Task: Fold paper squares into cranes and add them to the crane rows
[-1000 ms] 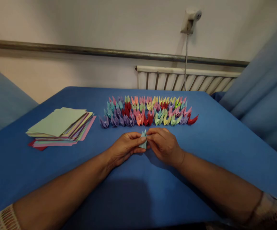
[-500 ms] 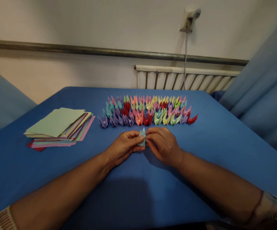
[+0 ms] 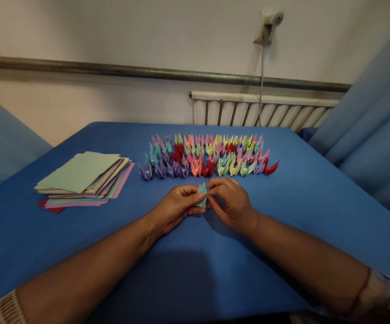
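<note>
A small piece of folded light-blue paper [image 3: 202,198] is held up over the blue cloth, between my two hands. My left hand [image 3: 176,204] pinches it from the left, thumb across its front and fingers behind. From the right, my right hand [image 3: 231,204] grips its right edge between thumb and fingertips; those fingertips partly hide that edge. Just beyond my hands stand several rows of folded paper cranes [image 3: 196,168] in purple, red, pink, yellow, green and blue.
A stack of coloured paper sheets [image 3: 80,173], pale green on top, lies on the left of the blue-covered table [image 3: 168,288]. Behind the table are a wall with a metal pipe [image 3: 130,71], a radiator [image 3: 265,96] and a socket with a cord [image 3: 265,29]. Blue curtains [image 3: 377,117] hang on both sides.
The folded paper has shifted very slightly right and down in my fingers. Both hands keep their hold, and the cranes and paper stack stay as they were.
</note>
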Demonstrator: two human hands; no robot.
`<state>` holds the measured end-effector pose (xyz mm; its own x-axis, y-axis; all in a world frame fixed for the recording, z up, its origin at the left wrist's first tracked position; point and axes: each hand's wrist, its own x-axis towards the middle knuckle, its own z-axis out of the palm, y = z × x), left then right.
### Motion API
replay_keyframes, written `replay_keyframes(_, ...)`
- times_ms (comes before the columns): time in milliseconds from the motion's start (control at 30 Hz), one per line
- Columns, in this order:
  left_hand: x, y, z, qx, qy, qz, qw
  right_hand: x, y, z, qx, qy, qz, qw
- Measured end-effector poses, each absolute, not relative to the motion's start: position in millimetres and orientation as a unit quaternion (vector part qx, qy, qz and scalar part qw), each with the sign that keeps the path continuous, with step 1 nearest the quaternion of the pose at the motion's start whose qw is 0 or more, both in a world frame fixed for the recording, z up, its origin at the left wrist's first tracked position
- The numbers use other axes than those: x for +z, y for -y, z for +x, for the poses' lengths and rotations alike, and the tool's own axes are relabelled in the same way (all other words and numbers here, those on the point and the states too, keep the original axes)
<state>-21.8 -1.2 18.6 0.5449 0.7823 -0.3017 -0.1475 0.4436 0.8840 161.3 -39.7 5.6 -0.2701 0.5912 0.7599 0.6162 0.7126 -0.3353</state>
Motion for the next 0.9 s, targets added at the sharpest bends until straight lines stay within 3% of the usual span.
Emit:
replay_keyframes(267,16.6,1.8,-20.5,0.314,-0.379,0.455,0.743,10.9,43.2,160.1,-0.094,0.818,-0.383,0.418)
replay_keyframes(533,18.6,3.5,-20.4,0.310,-0.372,0.460,0.744,12.6,45.4,160.4,-0.103,0.830,-0.378,0.397)
replay_keyframes(900,20.9,5.6,-20.0,0.323,-0.331,0.414,0.784,10.8,46.1,158.0,-0.007,0.793,-0.381,0.476)
